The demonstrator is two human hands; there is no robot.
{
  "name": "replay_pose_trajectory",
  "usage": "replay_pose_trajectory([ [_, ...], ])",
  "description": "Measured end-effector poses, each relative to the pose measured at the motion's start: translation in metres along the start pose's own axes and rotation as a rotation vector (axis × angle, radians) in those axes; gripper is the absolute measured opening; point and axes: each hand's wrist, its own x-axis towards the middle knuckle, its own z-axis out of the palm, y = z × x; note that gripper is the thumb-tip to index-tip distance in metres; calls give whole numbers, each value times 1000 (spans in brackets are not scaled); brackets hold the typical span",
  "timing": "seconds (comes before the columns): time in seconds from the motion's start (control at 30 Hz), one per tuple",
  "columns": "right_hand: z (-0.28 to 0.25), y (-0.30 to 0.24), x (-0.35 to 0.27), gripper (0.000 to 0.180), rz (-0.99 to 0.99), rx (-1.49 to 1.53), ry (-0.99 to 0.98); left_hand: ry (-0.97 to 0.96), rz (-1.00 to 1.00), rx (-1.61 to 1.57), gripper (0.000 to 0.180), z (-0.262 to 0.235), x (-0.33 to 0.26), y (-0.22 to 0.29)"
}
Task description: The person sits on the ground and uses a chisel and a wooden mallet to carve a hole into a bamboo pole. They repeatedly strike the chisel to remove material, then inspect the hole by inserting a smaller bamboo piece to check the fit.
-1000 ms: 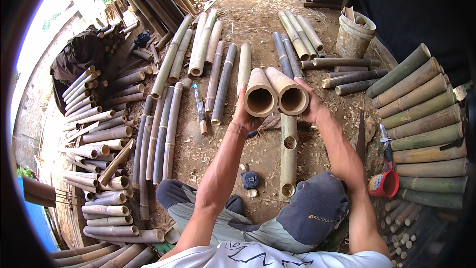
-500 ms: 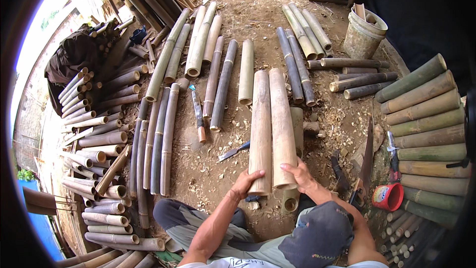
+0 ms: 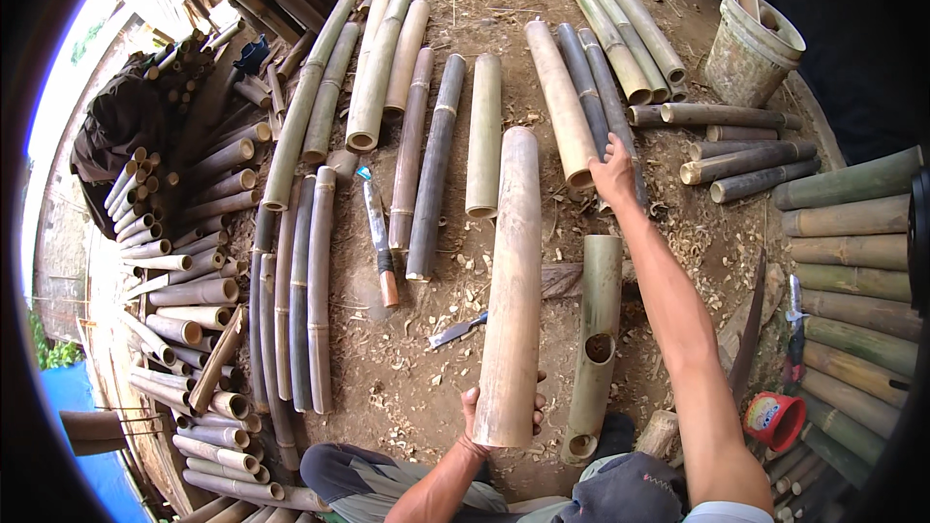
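In my left hand [image 3: 471,418] is a thick pale bamboo tube [image 3: 511,281], gripped around its near end and pointing away from me. My right arm stretches far forward. My right hand [image 3: 613,176] is at the near end of another pale bamboo tube [image 3: 560,102], which lies on the ground; its fingers are apart and partly spread over the dark bamboo tubes [image 3: 608,97] beside it. Between my arms a greenish bamboo piece [image 3: 593,320] with a round hole cut in its side rests near my legs.
Rows of bamboo tubes [image 3: 383,68] lie ahead on shaving-strewn soil. A flat-bladed tool [image 3: 457,330] and a knife with wrapped handle [image 3: 379,237] are at mid-left. Bamboo stacks flank me left [image 3: 208,320] and right [image 3: 852,305]. A dirty bucket [image 3: 751,53] and red cup [image 3: 775,419] stand right.
Both hands held one pale tube each. My right hand has carried its tube forward and laid it beside the dark tubes, letting go. The left hand's tube has come nearer.
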Motion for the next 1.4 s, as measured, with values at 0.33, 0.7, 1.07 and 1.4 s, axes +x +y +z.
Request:
replay_pose_trajectory([
  [0.33,-35,-56,-253,72,583,1446,-936,312,35,346,95,87,23,-30],
  [0.7,-120,-98,-314,84,-147,285,-501,505,106,627,81,152,-50,-80],
  [1.07,-151,-98,-327,69,539,1074,-930,-3,193,80,97,129,-16,-130],
  [1.4,-119,-118,-317,52,252,1264,-700,-105,335,228,83,183,3,-101],
])
